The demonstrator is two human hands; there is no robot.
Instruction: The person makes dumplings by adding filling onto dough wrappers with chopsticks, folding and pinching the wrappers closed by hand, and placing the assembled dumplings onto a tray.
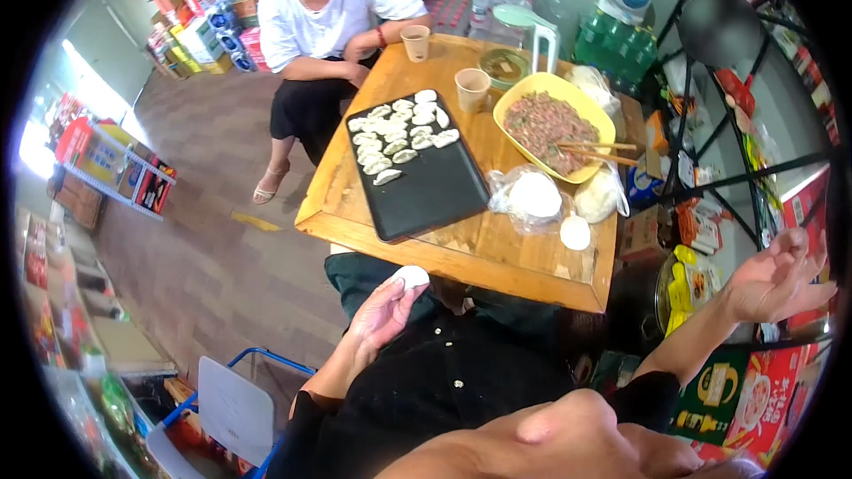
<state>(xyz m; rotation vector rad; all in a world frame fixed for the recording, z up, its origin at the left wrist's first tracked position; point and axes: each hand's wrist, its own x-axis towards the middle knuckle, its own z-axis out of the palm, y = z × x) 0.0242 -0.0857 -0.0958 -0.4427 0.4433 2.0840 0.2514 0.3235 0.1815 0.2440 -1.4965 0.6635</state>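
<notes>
While the left hand (pixel 382 310) is gripping a white dough piece (pixel 411 278) beside the near edge of the wooden table (pixel 342 204), the right hand (pixel 779 279) is hanging open near the black rack (pixel 754 176), with fingers loosely bending. On this table, white dumplings (pixel 396 135) are lying on the dark tray (pixel 426 195), and a yellow bowl (pixel 607 120) is holding minced filling (pixel 550 124).

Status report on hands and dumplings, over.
Left hand holding white dough piece. Right hand raised, apparently empty. Dumplings on black tray. Table edge between left hand and tray.
</notes>
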